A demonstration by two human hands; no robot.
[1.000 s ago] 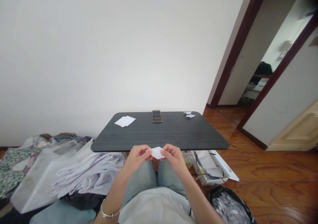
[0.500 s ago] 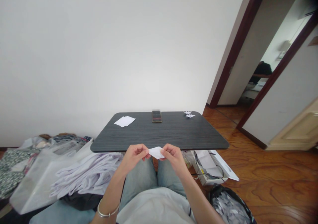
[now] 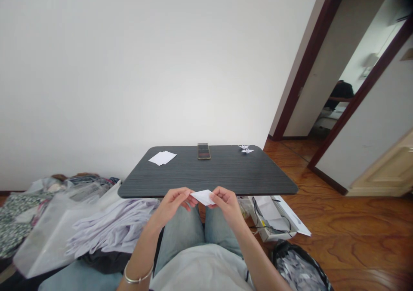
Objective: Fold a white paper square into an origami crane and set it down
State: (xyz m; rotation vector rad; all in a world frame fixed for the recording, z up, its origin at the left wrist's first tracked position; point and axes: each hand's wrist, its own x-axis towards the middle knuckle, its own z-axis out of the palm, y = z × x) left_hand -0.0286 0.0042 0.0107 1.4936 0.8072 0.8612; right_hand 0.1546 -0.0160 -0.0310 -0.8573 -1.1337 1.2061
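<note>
Just off the near edge of the dark table (image 3: 206, 177), above my lap, I have a small folded white paper (image 3: 202, 196) held out between both hands. My right hand (image 3: 226, 200) is closed on it, thumb and fingers pinching the paper's right end. My left hand (image 3: 177, 201) has its thumb and forefinger at the left point, other fingers loosely curled; can't tell if it actually grips or just touches. Bracelet (image 3: 138, 279) on left wrist. On the tabletop: white sheets (image 3: 162, 157) overlapping at far left, phone (image 3: 204, 152) at the middle near the far edge, two folded paper figures (image 3: 247, 151) close together at far right. Heap of pale cloth (image 3: 116, 226) lies to my left, below table level. To my right: white box (image 3: 278, 237) with cables and papers, then black bag (image 3: 280, 246) holding greyish bits, too blurred to name.
</note>
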